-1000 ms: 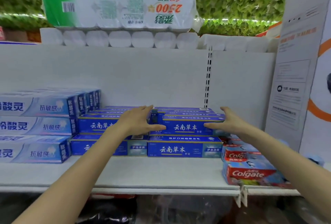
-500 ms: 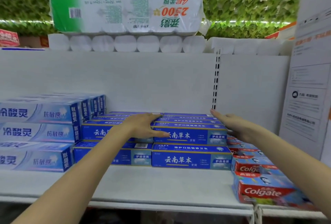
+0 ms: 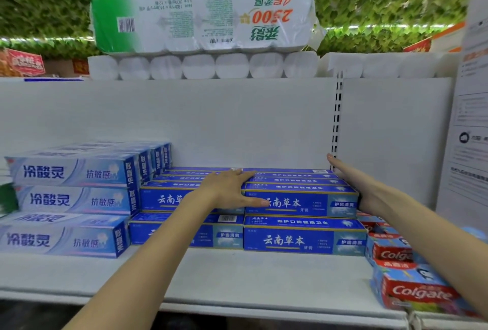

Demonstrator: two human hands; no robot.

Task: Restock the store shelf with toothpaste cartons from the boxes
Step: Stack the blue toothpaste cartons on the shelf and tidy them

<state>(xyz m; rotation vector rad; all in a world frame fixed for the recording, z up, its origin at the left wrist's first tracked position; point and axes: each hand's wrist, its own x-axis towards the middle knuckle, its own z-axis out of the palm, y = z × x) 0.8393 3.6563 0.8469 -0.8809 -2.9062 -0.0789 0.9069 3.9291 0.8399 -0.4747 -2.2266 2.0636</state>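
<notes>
- Two bare forearms reach in from the bottom edge over a white store shelf (image 3: 237, 274) whose front strip is bare.
- At right, red Colgate cartons (image 3: 414, 287) sit stacked near the shelf's front edge.
- At left, pale blue toothpaste cartons (image 3: 71, 200) are stacked three high.
- In the middle, dark blue toothpaste cartons (image 3: 301, 237) form two layers in rows running back.
- The left hand (image 3: 229, 187) lies flat on the top layer, fingers spread, thumb across a carton's front face.
- The right hand (image 3: 353, 181) is open and straight, pressed along the stack's right side.
- Behind, the white back panel (image 3: 237, 118); above it, toilet paper packs (image 3: 203, 20).
</notes>
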